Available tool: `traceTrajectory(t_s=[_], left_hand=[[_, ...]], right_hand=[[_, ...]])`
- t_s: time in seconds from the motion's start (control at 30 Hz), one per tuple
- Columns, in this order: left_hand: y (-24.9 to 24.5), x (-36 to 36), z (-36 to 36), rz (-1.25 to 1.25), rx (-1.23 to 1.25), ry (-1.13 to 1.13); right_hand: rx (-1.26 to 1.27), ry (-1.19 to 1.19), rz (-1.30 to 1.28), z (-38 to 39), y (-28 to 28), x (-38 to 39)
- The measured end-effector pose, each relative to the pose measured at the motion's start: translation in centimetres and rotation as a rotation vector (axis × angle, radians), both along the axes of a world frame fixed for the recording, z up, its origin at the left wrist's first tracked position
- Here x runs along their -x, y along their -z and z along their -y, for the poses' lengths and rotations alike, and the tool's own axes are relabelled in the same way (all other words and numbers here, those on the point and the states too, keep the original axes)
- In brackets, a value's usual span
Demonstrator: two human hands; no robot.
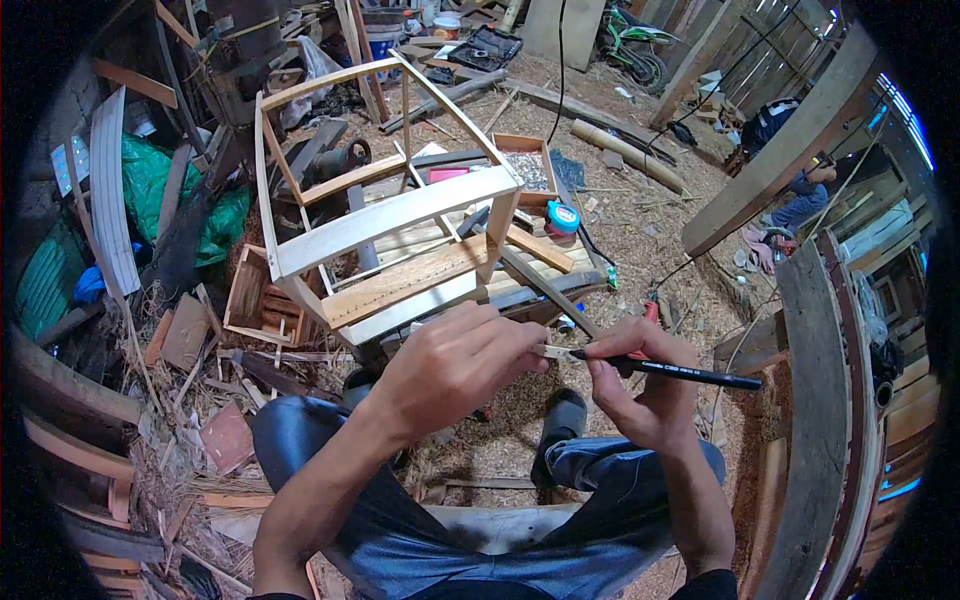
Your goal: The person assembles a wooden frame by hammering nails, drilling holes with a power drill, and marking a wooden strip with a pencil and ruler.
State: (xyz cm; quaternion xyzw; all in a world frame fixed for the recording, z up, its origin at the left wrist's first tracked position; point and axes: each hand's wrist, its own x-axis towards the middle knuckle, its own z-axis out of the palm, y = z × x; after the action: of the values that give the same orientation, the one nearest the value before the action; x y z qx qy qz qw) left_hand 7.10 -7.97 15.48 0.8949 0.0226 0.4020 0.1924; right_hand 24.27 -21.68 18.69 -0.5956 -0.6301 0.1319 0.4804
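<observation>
My right hand (pixel 645 385) pinches a slim black pencil (pixel 690 374) with white print, its dark tip pointing left. My left hand (pixel 455 360) is closed on a small, pale, flat piece like a blade (pixel 552 351), which meets or nearly meets the pencil's tip. The fingers partly hide this piece. Just beyond my hands stands a wooden frame (pixel 400 218) of light strips with a curved front rail, above a slatted surface.
A blue tape measure (pixel 562 218) lies beside a wood block (pixel 540 248). Behind is a shallow tray (pixel 525 165) of small bits. A wooden crate (pixel 262 300) is at left, a leaning post (pixel 770 150) at right. Wood shavings and scraps cover the floor. Another person (pixel 805 195) sits far right.
</observation>
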Motion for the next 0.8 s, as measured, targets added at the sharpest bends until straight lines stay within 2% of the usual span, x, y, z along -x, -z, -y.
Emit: traceTrajectory(t_s=[0.2,0.8], left_hand=[[0.07,0.4,0.36,-0.032,0.206,-0.008],[0.4,0.02,0.3,0.035,0.187,-0.004]], right_hand=[[-0.004,0.004,0.005,0.09,-0.1,-0.15],[0.022,0.028,0.01,0.23,-0.29,-0.19]])
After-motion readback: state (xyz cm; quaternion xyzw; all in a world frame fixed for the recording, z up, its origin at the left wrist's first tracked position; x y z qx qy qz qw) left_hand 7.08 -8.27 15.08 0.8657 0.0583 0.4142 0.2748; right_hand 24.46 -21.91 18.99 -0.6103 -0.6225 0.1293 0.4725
